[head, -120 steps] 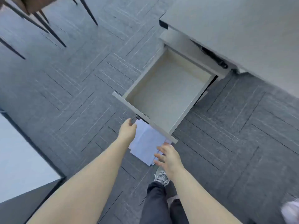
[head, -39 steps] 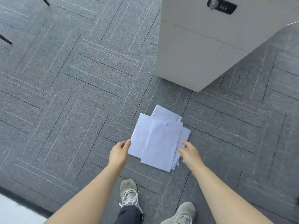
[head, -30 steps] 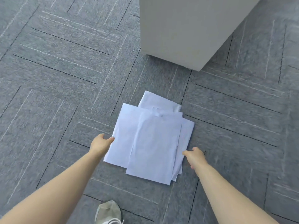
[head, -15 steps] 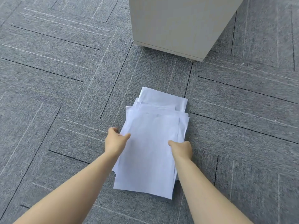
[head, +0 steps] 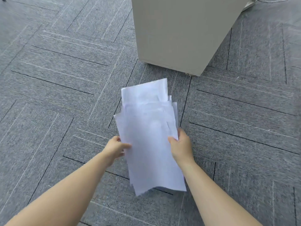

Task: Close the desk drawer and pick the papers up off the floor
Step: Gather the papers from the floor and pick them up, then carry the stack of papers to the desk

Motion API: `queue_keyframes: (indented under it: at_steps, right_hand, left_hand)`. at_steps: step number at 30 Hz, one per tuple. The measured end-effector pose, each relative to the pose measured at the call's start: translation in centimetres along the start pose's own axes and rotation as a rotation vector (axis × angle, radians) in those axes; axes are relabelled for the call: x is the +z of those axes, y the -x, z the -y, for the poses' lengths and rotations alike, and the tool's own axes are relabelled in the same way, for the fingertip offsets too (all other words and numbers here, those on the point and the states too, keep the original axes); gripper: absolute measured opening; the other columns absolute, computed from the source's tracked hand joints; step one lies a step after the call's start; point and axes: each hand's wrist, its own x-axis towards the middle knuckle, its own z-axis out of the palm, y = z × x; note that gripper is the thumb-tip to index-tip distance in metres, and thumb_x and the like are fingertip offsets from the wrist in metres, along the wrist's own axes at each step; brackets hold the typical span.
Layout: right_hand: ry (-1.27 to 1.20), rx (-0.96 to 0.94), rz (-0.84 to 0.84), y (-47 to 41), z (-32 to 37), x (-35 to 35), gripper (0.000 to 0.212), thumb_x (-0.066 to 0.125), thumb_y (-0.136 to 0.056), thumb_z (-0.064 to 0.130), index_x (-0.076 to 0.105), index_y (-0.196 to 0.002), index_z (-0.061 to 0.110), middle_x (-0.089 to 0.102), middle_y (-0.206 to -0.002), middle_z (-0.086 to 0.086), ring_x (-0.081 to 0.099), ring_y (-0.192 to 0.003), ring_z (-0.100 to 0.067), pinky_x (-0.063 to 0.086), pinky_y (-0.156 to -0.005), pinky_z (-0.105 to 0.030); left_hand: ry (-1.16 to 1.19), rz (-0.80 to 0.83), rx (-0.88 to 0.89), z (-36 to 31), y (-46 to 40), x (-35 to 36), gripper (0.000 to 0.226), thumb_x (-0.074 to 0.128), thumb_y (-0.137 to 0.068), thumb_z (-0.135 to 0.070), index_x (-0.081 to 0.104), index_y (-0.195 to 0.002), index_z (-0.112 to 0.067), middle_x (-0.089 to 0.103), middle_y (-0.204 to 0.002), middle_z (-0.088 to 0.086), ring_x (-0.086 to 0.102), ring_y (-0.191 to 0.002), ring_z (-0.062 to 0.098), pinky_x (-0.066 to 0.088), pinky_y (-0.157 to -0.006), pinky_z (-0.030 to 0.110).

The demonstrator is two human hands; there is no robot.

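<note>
A loose stack of white papers (head: 149, 136) hangs between my two hands over the grey carpet, its sheets fanned unevenly at the far end. My left hand (head: 114, 148) pinches the stack's left edge, thumb on top. On the right edge my right hand (head: 181, 145) grips the same way. The near end of the stack droops toward me. Beyond the papers stands the pale grey drawer cabinet (head: 177, 33), its front flat and flush, with no drawer sticking out.
Grey carpet tiles (head: 65, 70) with a herringbone line pattern cover the floor all around. A pale cable (head: 267, 0) runs along the floor by the cabinet's top right corner.
The drawer, open four seconds ago, is now shut. My hands pushed the scattered sheets together into one stack, gripped both edges and lifted its near end off the carpet.
</note>
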Motion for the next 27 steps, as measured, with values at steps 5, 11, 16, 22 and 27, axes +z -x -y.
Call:
queue_keyframes:
  at_steps: [5,11,16,22,27]
  right_hand:
    - [-0.111,-0.148,0.008,5.0,13.9,-6.6,0.032,0.056,-0.085,-0.001,0.065,-0.099,0.027,0.068,-0.086,0.018,0.061,-0.068,0.012,0.048,-0.066,-0.015]
    - [-0.262,-0.17,-0.034,14.4,34.8,-14.9,0.009,0.059,-0.082,0.005,0.065,-0.087,0.011,0.069,-0.076,-0.011,0.054,-0.062,-0.008,0.045,-0.057,-0.024]
    - [-0.386,-0.312,-0.05,21.6,53.7,-23.4,0.01,0.056,-0.088,0.004,0.062,-0.096,0.003,0.069,-0.093,-0.017,0.057,-0.076,-0.017,0.049,-0.071,-0.033]
    - [-0.404,-0.477,-0.22,23.9,67.3,-34.1,0.01,0.058,-0.087,0.009,0.059,-0.09,0.0,0.069,-0.088,-0.017,0.062,-0.077,-0.033,0.052,-0.07,-0.04]
    - [-0.5,-0.552,-0.361,20.5,72.6,-42.3,0.029,0.061,-0.085,0.004,0.07,-0.076,0.03,0.074,-0.075,0.014,0.068,-0.071,-0.01,0.055,-0.064,-0.022]
  left_hand:
    - [0.252,0.103,0.13,-10.4,11.5,-3.6,0.026,0.069,-0.08,-0.003,0.065,-0.104,-0.012,0.073,-0.098,0.006,0.067,-0.092,0.027,0.055,-0.078,0.037]
    - [0.404,0.007,0.32,-25.2,29.7,-7.9,0.035,0.08,-0.06,-0.021,0.074,-0.092,-0.008,0.074,-0.1,0.016,0.067,-0.09,0.03,0.051,-0.09,0.05]
    - [0.435,0.026,0.519,-42.1,45.1,-11.1,0.031,0.078,-0.066,-0.019,0.073,-0.095,-0.008,0.076,-0.095,0.009,0.069,-0.086,0.028,0.054,-0.081,0.041]
    - [0.35,0.177,0.748,-59.5,55.9,-10.9,0.039,0.078,-0.062,-0.016,0.073,-0.098,-0.001,0.076,-0.1,0.017,0.073,-0.09,0.034,0.057,-0.078,0.04]
    - [0.343,0.18,0.949,-69.6,58.7,-4.4,0.051,0.078,-0.058,-0.012,0.068,-0.107,-0.007,0.073,-0.107,0.02,0.071,-0.092,0.035,0.058,-0.082,0.051]
